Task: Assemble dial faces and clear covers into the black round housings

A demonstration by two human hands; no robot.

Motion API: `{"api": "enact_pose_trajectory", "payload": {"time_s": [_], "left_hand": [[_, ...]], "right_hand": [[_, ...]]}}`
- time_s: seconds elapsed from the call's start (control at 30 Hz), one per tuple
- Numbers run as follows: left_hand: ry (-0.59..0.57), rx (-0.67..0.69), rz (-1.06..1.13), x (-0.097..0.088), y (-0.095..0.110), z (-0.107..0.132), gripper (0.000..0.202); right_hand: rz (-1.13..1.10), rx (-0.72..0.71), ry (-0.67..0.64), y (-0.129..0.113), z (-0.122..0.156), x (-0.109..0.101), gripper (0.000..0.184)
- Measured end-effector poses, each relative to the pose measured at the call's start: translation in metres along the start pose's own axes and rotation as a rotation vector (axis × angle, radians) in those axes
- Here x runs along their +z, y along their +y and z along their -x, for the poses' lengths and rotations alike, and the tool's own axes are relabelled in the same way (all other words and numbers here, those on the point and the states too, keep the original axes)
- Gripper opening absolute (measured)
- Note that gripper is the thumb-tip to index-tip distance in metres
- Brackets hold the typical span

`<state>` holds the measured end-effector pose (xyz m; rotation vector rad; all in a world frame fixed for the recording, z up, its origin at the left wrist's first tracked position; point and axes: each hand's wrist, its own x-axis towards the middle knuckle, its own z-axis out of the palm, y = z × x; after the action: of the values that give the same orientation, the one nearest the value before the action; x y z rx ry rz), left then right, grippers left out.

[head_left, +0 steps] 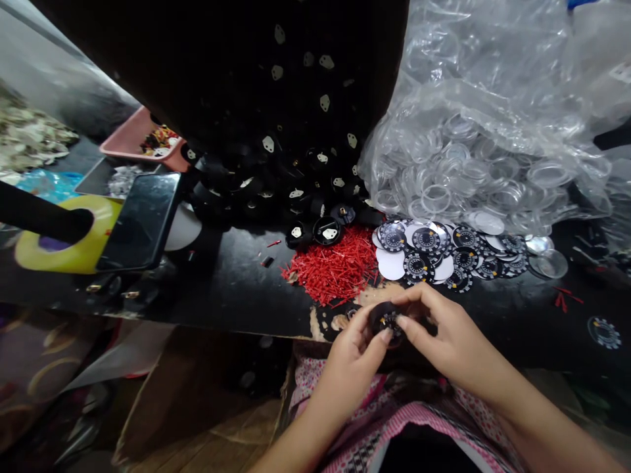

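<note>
At the front edge of the black table, my left hand (351, 353) closes around a small black round gauge (385, 318) with a printed dial face. The fingertips and thumb of my right hand (438, 323) pinch the same gauge from the other side. Just beyond my hands lies a heap of thin red pointers (335, 266). To its right is a spread of black dial discs (424, 240) with white markings, some face down and showing white. Behind the red heap sit black round housings (327, 231), each with a pale metal plate inside.
A large dark container (236, 72) spills more housings onto the table. Clear round covers (468, 171) fill a plastic bag at right. On the left are a phone (140, 220), a yellow tape roll (37, 246) and a pink tray (131, 135). One dial disc (604, 332) lies far right.
</note>
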<state>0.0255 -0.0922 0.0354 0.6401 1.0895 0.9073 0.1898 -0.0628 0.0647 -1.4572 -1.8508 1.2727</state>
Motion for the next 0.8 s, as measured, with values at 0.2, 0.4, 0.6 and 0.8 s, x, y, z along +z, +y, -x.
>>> {"api": "enact_pose_trajectory", "payload": {"time_s": [0.2,0.4,0.6,0.8], "left_hand": [[0.100,-0.005,0.035,-0.017,-0.011,0.010,0.030],[0.276,0.062,0.262,-0.022,-0.012,0.008,0.026],[0.301,0.126,0.441,-0.013,-0.008,0.003,0.023],[0.304,0.135,0.479,-0.008,-0.011,-0.003,0.024]], "right_hand": [[0.170,-0.226,-0.087,0.004,-0.011,0.004,0.017],[0.946,-0.311,0.051,0.011,-0.057,0.005,0.015],[1.052,-0.420,0.020,0.009,-0.063,0.009,0.014],[0.729,-0.383,0.047,0.006,-0.048,0.014,0.010]]}}
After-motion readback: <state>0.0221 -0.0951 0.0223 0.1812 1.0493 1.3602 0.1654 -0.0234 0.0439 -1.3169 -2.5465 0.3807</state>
